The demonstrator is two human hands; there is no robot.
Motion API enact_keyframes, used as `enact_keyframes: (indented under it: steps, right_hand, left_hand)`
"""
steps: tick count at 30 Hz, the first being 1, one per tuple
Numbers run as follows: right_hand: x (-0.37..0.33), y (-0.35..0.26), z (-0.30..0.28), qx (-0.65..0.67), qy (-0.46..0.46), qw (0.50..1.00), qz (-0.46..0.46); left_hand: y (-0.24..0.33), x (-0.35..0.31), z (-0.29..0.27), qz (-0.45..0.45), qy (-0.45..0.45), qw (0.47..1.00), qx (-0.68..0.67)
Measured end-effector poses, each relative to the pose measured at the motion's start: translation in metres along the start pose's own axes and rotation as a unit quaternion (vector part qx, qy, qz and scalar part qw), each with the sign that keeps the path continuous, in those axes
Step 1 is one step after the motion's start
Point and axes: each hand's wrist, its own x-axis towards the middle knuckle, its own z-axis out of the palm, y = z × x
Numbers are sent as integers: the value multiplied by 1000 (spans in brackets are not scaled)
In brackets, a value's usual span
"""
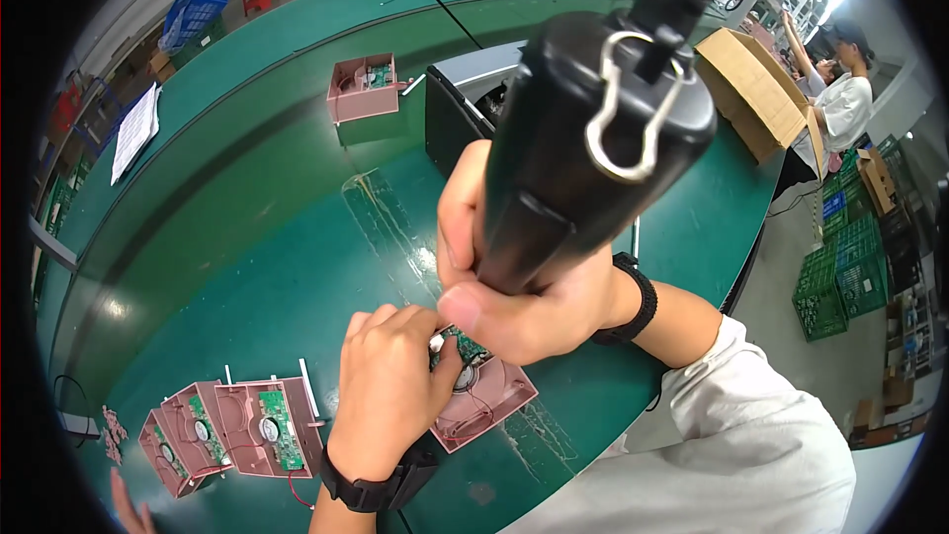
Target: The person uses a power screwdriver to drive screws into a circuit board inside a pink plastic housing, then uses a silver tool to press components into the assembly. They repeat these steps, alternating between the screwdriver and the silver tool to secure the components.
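My right hand (544, 316) is wrapped round the black body of a corded electric screwdriver (603, 138), which has a wire hanging loop and a thick cable at its top. Its tip is hidden behind my hand. Below it, a pink plastic housing (504, 398) lies on the green bench, with a green circuit board (469, 346), a round part and thin wires inside. My left hand (388, 376) grips this housing at its left side, thumb reaching in by the board and fingers curled over the far edge.
Several similar pink housings (259, 427) stand in a row at lower left, near another person's hand (129, 506). One more housing (363, 91) sits farther back, beside a black box (450, 119). A cardboard box (753, 89) and a co-worker (848, 99) are at far right.
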Motion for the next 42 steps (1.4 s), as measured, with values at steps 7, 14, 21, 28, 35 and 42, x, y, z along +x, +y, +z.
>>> enact_keyframes:
  steps: [7, 14, 21, 28, 35, 42]
  right_hand:
    - [0, 5, 6, 47, 21, 998, 20]
    - [-1, -11, -28, 25, -26, 999, -24]
    - [0, -58, -119, -49, 76, 996, -22]
    - [3, -36, -134, 17, 100, 994, 40]
    - [2, -52, -119, -65, 79, 994, 50]
    - [4, -33, -132, -31, 123, 992, -1]
  left_hand:
    - [3, -3, 0, -22, 2, 1000, 6]
    - [12, -21, 0, -24, 55, 998, 16]
    - [43, -64, -12, -97, -65, 991, -71]
    - [36, -50, 28, -53, -15, 993, -102]
    - [34, -35, 44, -10, -27, 993, -116]
    - [32, -38, 52, -18, -22, 990, -138]
